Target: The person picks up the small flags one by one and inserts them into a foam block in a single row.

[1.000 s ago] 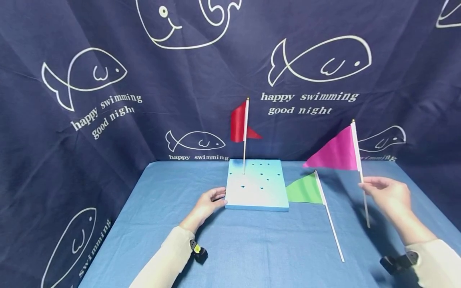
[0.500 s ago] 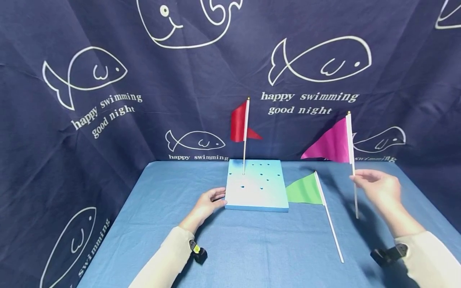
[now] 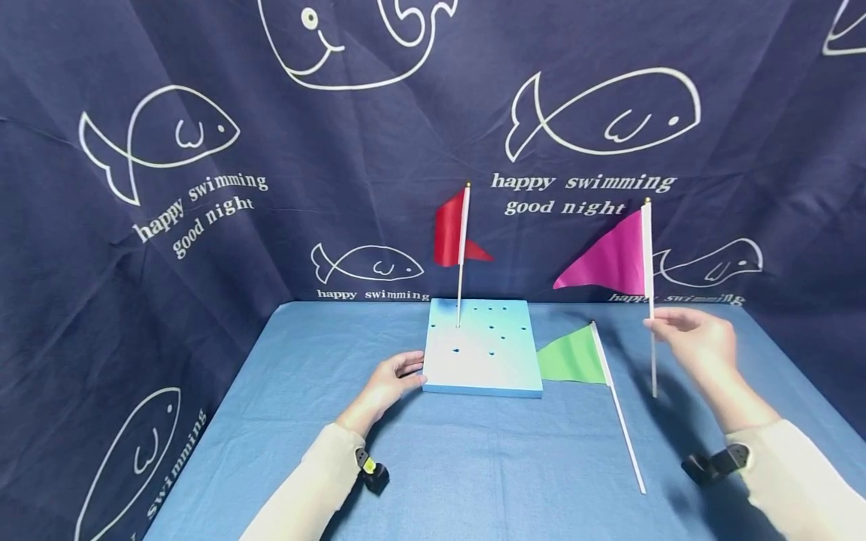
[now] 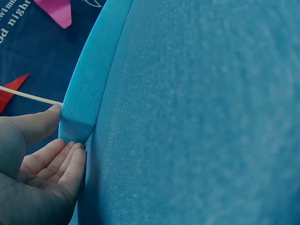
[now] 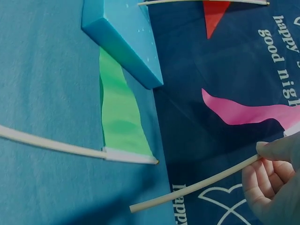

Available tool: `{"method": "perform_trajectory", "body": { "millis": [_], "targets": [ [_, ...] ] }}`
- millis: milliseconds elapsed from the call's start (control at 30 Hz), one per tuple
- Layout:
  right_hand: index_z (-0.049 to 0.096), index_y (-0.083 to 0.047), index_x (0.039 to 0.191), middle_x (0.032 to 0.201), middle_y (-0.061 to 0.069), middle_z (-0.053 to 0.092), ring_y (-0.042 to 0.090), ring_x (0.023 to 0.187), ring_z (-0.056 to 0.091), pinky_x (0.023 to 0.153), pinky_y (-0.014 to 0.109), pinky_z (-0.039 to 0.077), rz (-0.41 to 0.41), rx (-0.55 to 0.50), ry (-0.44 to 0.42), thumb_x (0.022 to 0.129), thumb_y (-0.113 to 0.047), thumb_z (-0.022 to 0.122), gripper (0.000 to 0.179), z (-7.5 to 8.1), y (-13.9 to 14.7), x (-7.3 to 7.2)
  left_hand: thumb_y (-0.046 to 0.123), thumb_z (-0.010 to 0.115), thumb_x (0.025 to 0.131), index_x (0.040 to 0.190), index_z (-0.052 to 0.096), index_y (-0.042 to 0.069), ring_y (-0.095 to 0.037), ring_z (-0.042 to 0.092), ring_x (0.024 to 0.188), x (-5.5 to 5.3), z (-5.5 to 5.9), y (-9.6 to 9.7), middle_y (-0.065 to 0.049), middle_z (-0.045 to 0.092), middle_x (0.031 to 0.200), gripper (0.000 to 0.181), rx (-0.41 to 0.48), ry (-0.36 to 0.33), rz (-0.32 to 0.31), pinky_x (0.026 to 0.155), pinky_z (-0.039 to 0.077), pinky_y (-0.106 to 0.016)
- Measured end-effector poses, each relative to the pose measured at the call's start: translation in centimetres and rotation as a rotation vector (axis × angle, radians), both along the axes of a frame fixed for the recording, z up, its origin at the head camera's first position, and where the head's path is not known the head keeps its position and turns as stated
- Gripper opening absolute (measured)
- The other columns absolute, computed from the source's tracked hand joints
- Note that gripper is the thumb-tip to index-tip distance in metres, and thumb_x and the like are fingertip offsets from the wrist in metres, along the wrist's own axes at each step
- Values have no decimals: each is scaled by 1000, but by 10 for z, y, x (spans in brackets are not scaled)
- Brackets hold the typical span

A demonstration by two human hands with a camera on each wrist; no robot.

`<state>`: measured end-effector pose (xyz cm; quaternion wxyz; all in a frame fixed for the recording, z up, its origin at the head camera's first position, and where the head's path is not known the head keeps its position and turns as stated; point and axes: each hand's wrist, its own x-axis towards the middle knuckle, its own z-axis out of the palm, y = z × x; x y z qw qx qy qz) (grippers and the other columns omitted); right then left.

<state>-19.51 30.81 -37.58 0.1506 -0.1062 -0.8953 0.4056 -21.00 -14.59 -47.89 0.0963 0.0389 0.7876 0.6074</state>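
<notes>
My right hand (image 3: pixel 704 342) pinches the thin stick of a magenta pennant flag (image 3: pixel 612 259) below its cloth, holding it nearly upright over the table's right side. In the right wrist view, the bare lower end of its stick (image 5: pixel 192 188) sticks out past the thumb and fingers. My left hand (image 3: pixel 388 385) rests against the left side of a light blue board (image 3: pixel 482 372) with several small holes. Its thumb (image 4: pixel 40 123) touches near the front corner, and the fingers lie along the side. A red flag (image 3: pixel 448 234) stands upright in one of the board's holes.
A green flag (image 3: pixel 575 357) lies on the blue tablecloth (image 3: pixel 440 466) right of the board, its stick slanting toward the front. Behind the table hangs a dark blue curtain (image 3: pixel 379 165) with white fish drawings and lettering.
My right hand has moved left and toward the back with the magenta flag, whose stick has become more upright. My left hand, the board and the other flags look unmoved.
</notes>
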Motion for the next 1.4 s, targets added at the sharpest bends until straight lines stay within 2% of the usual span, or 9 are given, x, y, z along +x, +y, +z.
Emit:
{"method": "perform_trajectory", "body": {
  "millis": [333, 433, 533, 633, 767, 933, 1167, 1233, 1400],
  "targets": [
    [72, -18, 98, 60, -40, 55, -18, 58, 57, 53, 11, 42, 29, -83, 51, 87, -34, 72, 19, 5, -26, -13, 8, 71, 88, 134, 55, 0, -33, 58, 122, 0, -1, -1, -21, 60, 131, 50, -1, -4, -2, 101, 53, -36],
    [71, -29, 90, 61, -39, 57, -18, 59, 58, 52, 11, 42, 39, -131, 49, 88, -32, 72, 4, 6, -33, -16, 8, 71, 88, 134, 54, -1, -34, 57, 122, -1, -2, -1, -21, 59, 131, 50, 9, -4, -4, 101, 53, -36],
    [68, -36, 85, 61, -37, 58, -16, 60, 59, 52, 11, 43, 51, -172, 46, 88, -29, 72, 8, 7, -39, -20, 6, 70, 87, 134, 54, -3, -36, 56, 123, -1, -2, -2, -23, 58, 132, 50, 29, 3, -7, 101, 52, -37],
    [70, -29, 89, 61, -36, 60, -15, 60, 61, 52, 8, 44, 68, -197, 48, 88, -29, 72, 2, 7, -44, -23, 5, 70, 87, 133, 54, -3, -37, 56, 123, -2, -2, -2, -24, 58, 132, 50, 41, 5, -2, 101, 52, -37],
    [71, -17, 96, 62, -35, 61, -15, 61, 61, 52, 6, 46, 81, -244, 64, 87, -27, 73, 14, 7, -50, -27, 6, 70, 88, 133, 54, -3, -36, 56, 123, -1, -1, -2, -23, 58, 132, 49, 39, 6, 1, 101, 53, -36],
    [71, -18, 93, 63, -33, 62, -14, 60, 61, 54, 5, 48, 86, -296, 80, 86, -22, 74, 9, 6, -56, -29, 6, 70, 88, 134, 53, -2, -35, 56, 124, 0, 0, -3, -22, 58, 132, 50, 31, -7, -6, 100, 53, -34],
    [69, -6, 100, 64, -32, 62, -13, 60, 62, 54, 5, 47, 103, -297, 100, 86, -20, 74, 21, 8, -65, -35, 6, 71, 87, 133, 54, -3, -35, 56, 124, -1, 2, -2, -23, 59, 132, 50, 53, -2, -7, 102, 52, -35],
    [70, -8, 98, 64, -32, 62, -13, 60, 62, 55, 4, 47, 106, -309, 100, 86, -19, 74, 17, 10, -69, -37, 8, 71, 87, 133, 54, -3, -33, 57, 123, 0, 2, -2, -22, 59, 131, 50, 58, 7, -14, 100, 53, -32],
    [70, -5, 100, 63, -34, 60, -14, 60, 60, 56, 4, 46, 108, -262, 100, 85, -22, 75, 22, 13, -79, -42, 10, 72, 87, 132, 54, -4, -31, 58, 122, 0, 0, -3, -22, 60, 131, 51, 45, 30, -30, 98, 54, -29]
  ]
}}
